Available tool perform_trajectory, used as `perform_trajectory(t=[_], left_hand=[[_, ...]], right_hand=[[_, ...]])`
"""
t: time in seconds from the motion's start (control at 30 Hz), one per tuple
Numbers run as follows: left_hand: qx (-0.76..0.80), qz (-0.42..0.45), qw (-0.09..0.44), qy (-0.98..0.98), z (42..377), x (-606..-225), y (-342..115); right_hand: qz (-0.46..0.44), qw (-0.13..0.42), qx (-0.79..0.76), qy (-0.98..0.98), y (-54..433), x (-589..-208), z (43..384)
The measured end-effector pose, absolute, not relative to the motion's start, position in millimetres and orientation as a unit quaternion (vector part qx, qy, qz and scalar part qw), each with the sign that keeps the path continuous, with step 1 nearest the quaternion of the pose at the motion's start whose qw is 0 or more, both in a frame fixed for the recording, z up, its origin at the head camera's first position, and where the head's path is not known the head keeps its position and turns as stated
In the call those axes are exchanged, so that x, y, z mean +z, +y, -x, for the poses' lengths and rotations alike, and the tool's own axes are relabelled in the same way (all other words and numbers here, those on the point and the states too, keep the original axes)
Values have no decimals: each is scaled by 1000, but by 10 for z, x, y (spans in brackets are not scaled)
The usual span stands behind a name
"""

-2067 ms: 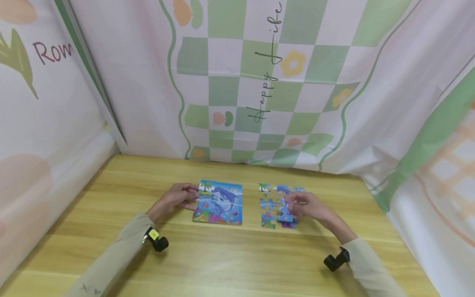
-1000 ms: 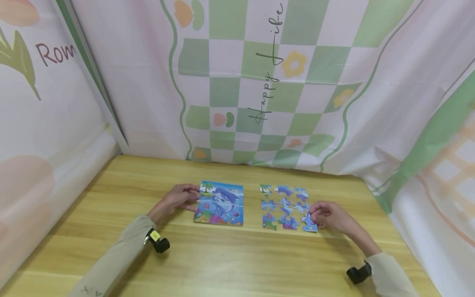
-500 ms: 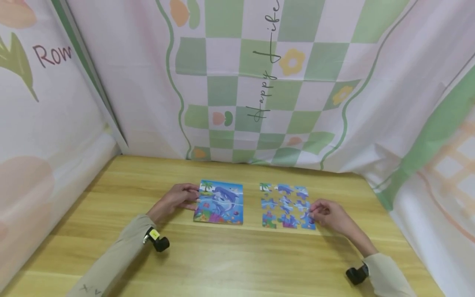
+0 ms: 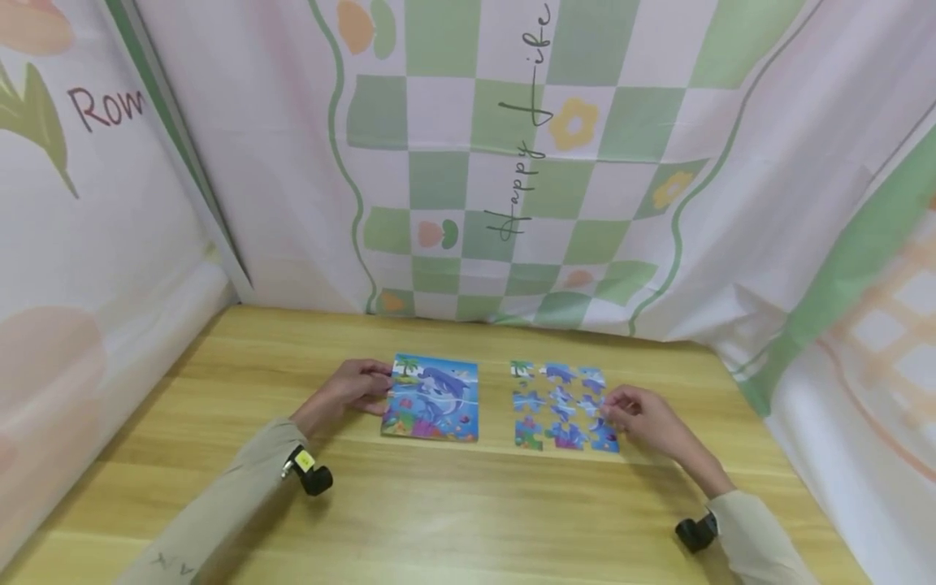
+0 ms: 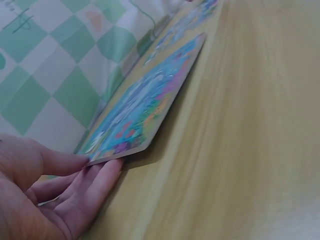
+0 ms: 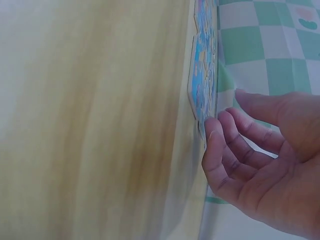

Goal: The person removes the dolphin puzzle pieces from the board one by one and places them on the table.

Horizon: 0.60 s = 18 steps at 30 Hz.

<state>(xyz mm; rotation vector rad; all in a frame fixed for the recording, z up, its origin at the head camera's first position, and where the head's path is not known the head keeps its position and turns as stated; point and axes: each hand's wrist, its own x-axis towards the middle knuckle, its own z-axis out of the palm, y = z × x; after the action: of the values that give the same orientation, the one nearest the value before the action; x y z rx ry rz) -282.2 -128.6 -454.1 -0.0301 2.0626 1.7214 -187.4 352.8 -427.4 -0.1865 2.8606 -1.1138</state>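
A square picture board (image 4: 433,398) printed with a dolphin and a palm tree is pinched at its left edge by my left hand (image 4: 354,387). In the left wrist view the thumb (image 5: 67,163) lies over that edge and the fingers are beneath it, the near end raised off the table. Jigsaw pieces (image 4: 561,404) of the same picture lie to the right, in three spaced rows. My right hand (image 4: 642,414) is at their right side, fingers bent loosely with the thumb apart, holding nothing. Its fingertips are right at the pieces' edge, above the lower right corner piece (image 4: 605,439).
All of it lies on a wood-grain table (image 4: 453,512). A green and white checked curtain (image 4: 512,179) hangs close behind the table, with pale sheets (image 4: 95,244) along the sides. Black wrist cameras (image 4: 696,532) sit on both sleeves.
My right hand carried a blue jigsaw piece to the lower right corner, set it down there, let go and shifted slightly up and left. My left hand has kept its grip on the board.
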Motion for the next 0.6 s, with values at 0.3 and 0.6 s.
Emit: perform_trajectory(t=[0.3, 0.6], left_hand=[[582, -15, 168, 796, 2740, -4460, -1148], [546, -42, 119, 828, 2645, -4479, -1164]], right_hand=[[88, -13, -308, 947, 3523, -4255, 1945], [95, -30, -287, 953, 3476, -4236, 1993]])
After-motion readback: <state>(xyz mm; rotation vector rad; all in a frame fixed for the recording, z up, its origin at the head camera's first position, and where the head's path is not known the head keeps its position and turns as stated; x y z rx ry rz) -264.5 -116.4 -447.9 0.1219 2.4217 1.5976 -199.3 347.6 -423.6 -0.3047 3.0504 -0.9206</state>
